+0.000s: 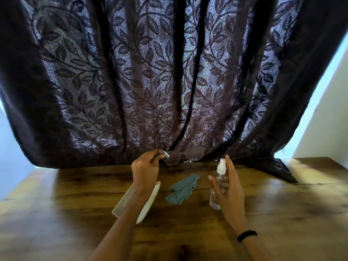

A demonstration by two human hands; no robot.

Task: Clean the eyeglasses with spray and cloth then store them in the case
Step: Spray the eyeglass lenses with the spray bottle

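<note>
The pale case (122, 204) lies below the left hand (146, 169), its middle hidden under that forearm, so its contents cannot be told. The left hand's curled fingers pinch one end of the eyeglasses (194, 154), which reach rightward from the grip above the table (282, 213), their thin frame and clear round lenses faint against the dark curtain (131, 81). A crumpled blue-grey cloth (181, 190) lies between the hands. The right hand (228, 193) wraps the clear spray bottle (219, 185), forefinger raised beside its white nozzle; the fingers hide part of it
</note>
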